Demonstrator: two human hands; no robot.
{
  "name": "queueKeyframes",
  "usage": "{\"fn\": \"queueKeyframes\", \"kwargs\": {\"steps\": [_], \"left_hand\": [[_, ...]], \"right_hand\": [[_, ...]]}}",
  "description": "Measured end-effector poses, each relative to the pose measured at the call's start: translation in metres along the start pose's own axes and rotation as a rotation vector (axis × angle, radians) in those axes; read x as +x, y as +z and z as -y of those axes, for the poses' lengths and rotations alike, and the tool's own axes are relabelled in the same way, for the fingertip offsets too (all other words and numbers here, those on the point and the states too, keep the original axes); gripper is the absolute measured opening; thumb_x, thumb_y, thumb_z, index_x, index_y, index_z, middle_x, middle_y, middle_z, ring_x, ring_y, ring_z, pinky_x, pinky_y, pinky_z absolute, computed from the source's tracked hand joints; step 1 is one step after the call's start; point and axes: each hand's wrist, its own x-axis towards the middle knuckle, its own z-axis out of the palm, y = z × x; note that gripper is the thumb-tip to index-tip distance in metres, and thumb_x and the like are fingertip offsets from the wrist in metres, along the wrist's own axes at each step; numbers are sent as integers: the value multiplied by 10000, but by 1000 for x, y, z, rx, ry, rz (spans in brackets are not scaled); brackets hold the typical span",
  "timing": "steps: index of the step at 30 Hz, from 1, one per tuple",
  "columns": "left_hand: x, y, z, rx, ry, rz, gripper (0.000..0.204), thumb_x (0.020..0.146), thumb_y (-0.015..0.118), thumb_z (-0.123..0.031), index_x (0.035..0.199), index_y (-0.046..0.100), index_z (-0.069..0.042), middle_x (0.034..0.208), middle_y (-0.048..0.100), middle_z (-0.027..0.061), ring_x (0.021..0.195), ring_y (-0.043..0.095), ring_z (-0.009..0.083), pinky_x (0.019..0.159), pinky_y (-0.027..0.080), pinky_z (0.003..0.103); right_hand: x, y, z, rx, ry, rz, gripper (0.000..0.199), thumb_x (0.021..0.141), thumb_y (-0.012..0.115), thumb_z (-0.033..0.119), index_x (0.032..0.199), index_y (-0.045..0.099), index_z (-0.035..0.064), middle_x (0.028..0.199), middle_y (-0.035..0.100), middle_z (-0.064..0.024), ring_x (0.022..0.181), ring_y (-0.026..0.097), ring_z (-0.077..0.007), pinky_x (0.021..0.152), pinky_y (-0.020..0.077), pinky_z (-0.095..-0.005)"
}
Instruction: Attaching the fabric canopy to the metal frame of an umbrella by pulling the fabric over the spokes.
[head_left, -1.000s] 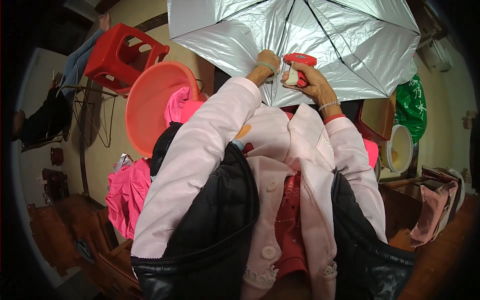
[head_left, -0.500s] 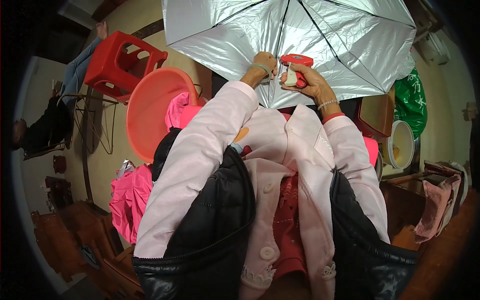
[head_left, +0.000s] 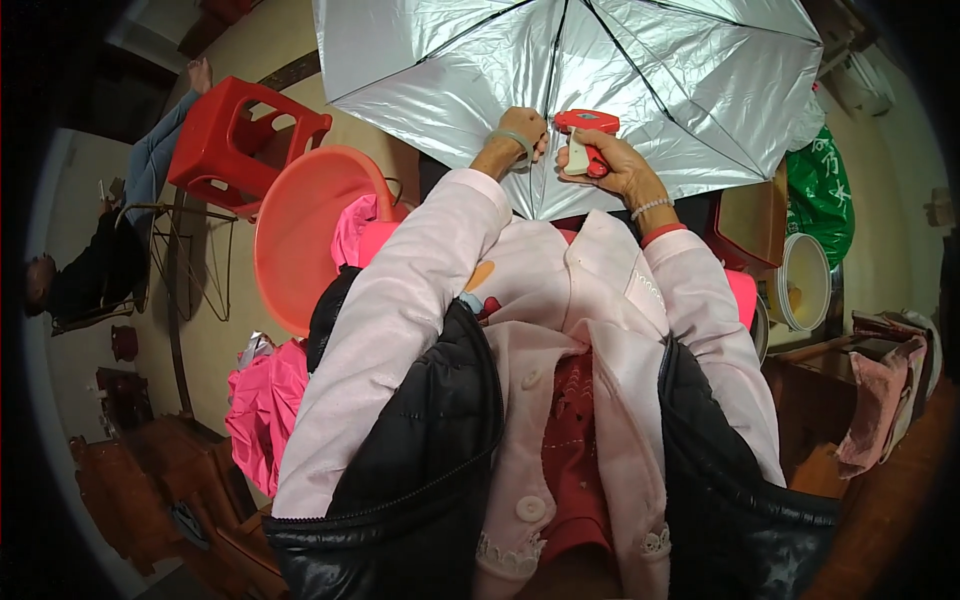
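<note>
An opened umbrella (head_left: 680, 70), silver inside with dark ribs, spreads across the top of the view with its near edge by my lap. My left hand (head_left: 522, 130) is closed in a fist at the near part of the canopy, seemingly pinching the fabric beside a rib; the fingertips are mostly hidden. In my right hand (head_left: 628, 165) is a red and white tagging gun (head_left: 587, 122), its body pointing left toward the left hand. My fingers wrap round its handle. The gun's front end is close to the left fist, over the silver fabric.
An orange-red basin (head_left: 290, 240) with pink fabric stands to the left, beside a red plastic stool (head_left: 225, 135). Pink cloth (head_left: 265, 410) lies lower left. On the right are a green bag (head_left: 825, 200) and a white bucket (head_left: 802, 285). A person (head_left: 95, 250) sits far left.
Hands, gun and umbrella have shifted slightly left in the picture. The right hand sits closer around the gun's handle than before. The left hand stays closed at the canopy.
</note>
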Motion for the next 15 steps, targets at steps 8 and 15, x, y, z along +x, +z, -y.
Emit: {"fn": "queueKeyframes", "kwargs": {"steps": [8,15], "left_hand": [[2,-2,1,57,84,60,169,783,450,-21,712,574,69,554,557,120,387,515,192,346,419,316],[-1,0,-2,25,98,63,160,777,464,-22,705,574,69,545,558,129,381,520,201,346,423,318]], "right_hand": [[2,4,0,-19,3,17,233,812,553,159,981,492,10,810,611,-163,709,622,-269,678,536,-441],[8,1,-2,-23,-18,55,248,823,528,151,1019,469,10,815,609,-164,696,623,-266,646,544,-428]]}}
